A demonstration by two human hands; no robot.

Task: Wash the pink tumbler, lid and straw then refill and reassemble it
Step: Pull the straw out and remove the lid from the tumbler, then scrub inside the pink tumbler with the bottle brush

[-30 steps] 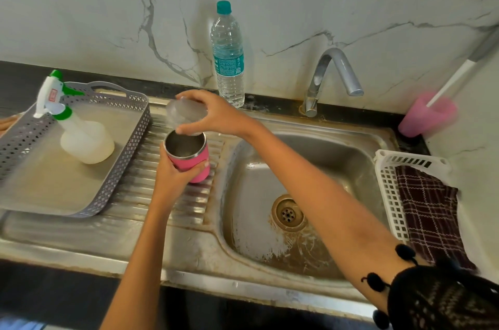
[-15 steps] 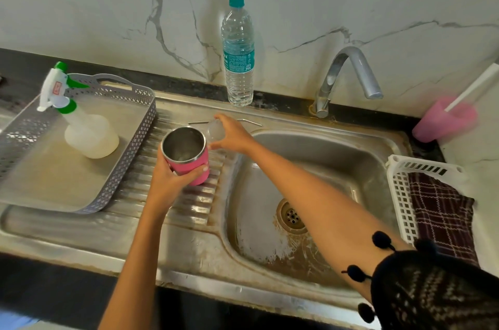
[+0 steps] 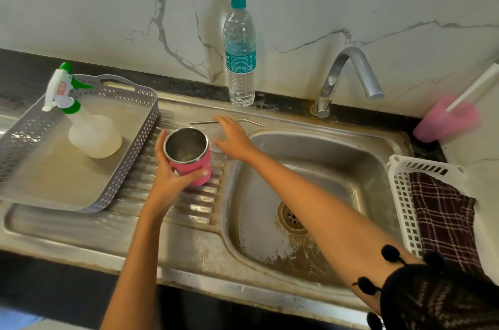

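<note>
**Operator:** Now reporting status. One second ago my right hand (image 3: 231,138) held the clear lid (image 3: 215,138) above the pink tumbler (image 3: 192,158); half a second ago it was carrying it right of the rim. It has since come down to the ribbed drainboard (image 3: 172,194), just right of the tumbler, fingers spread loosely over the lid. Whether contact persists, I cannot tell.

**Supervisor:** Tumbler position?

**Operator:** Unchanged. My left hand (image 3: 172,175) is wrapped around its body, mouth open and facing up, over the drainboard left of the sink basin (image 3: 310,157). The steel straw (image 3: 226,121) lies flat just beyond the right hand, near the water bottle (image 3: 239,59).

**Supervisor:** Meaning for the task?

**Operator:** Judgement: disassembly is complete, since all three parts are separate. Washing has not visibly begun; no water is running from the tap (image 3: 348,73). Next step probably calls for moving the tumbler right, under the spout.
</note>
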